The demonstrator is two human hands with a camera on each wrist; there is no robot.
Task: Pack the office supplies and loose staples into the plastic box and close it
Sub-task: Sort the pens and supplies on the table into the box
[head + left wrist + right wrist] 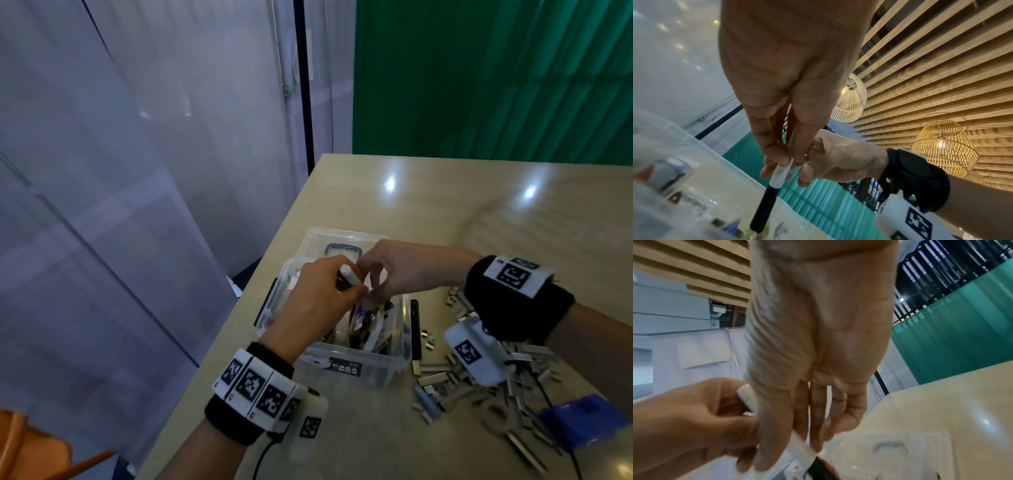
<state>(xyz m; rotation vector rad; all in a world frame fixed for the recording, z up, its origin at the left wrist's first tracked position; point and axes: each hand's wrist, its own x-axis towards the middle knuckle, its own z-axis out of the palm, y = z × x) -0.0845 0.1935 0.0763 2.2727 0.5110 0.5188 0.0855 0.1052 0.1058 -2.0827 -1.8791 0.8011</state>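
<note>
Over box: L hand pinching marker

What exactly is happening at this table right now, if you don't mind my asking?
A person is packing office supplies into a clear plastic box. The left hand grips a white-and-black marker above the box, and the right hand reaches in beside it. Loose staples lie on the table; the lid is off.
</note>
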